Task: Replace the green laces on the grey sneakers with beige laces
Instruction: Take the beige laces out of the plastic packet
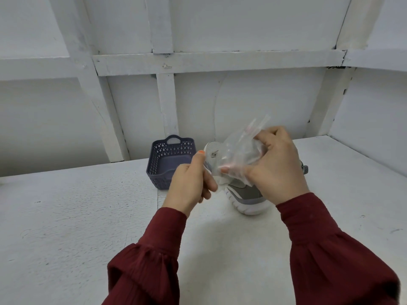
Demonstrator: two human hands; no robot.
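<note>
Above the white table, both my hands hold a clear plastic bag point(240, 150). My right hand point(277, 168) grips its right side with curled fingers. My left hand point(191, 181) pinches its lower left edge between thumb and fingers. What the bag holds cannot be made out. Behind and below the bag, a grey sneaker point(246, 192) with a white sole stands on the table, mostly hidden by my hands. A bit of a second grey shoe point(305, 168) peeks out at the right. No laces are visible.
A dark blue perforated plastic basket point(164, 159) sits on the white table point(88, 216) just left of the sneakers, near the back wall. White wooden wall framing rises behind. My dark red sleeves fill the lower foreground.
</note>
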